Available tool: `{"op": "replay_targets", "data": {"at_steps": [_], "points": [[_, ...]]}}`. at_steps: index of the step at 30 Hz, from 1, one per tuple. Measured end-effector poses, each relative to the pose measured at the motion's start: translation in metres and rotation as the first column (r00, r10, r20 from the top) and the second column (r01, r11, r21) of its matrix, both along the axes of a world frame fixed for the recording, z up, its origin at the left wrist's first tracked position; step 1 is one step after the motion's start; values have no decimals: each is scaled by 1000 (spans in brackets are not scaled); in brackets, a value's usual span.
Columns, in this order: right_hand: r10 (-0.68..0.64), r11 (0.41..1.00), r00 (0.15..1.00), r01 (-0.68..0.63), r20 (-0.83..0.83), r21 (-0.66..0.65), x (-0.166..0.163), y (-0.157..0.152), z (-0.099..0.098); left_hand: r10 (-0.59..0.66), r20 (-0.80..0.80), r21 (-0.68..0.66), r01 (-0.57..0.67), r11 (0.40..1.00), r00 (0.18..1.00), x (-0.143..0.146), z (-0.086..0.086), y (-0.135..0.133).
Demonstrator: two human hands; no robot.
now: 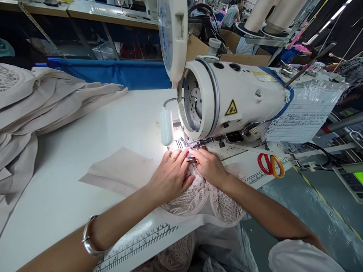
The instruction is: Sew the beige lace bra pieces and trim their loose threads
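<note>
A pale pink lace bra [195, 198] lies under my hands at the front of a white sewing machine [235, 98]. My left hand [172, 173], with a ring on one finger, presses its closed fingers on the lace beside the lit needle area. From the other side my right hand [211, 166] pinches the bra's edge close to the presser foot [195, 144]. Small dark-bladed thread snips [193, 160] with a bit of orange stick out from my right fingers, blades toward my left hand. A plain beige fabric panel [119, 170] spreads left of my left hand. My fingertips partly hide the seam.
A pile of beige fabric pieces [17, 124] covers the table's left side. Red-and-orange-handled scissors [270, 165] hang at the right. A small lamp [166, 126] stands by the needle. A handwritten sheet [300, 113] hangs on the machine; a ruler strip [141, 243] runs along the front edge.
</note>
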State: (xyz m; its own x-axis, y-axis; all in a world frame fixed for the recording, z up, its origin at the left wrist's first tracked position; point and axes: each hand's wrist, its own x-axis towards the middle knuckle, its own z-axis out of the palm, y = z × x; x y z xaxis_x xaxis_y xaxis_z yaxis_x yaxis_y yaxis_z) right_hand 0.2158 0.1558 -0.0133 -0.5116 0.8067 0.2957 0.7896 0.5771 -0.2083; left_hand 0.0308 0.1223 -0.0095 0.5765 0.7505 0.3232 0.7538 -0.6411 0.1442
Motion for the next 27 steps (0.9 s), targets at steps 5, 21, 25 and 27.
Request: {"op": "replay_targets", "data": {"at_steps": [5,21,25,27], "points": [[47,997,999,-47,3,63,3,-2,0,7,-26,8,-7,1000,1000,0,1,0],[58,998,995,-60,84,22,5,2,3,55,-71,52,-51,997,996,0,-1,-1],[67,997,997,-68,46,26,4,4,2,58,-83,43,-55,998,995,-1,-1,0],[42,999,998,-42,39,-4,4,5,3,67,-85,61,-62,996,994,-1,-2,0]]}}
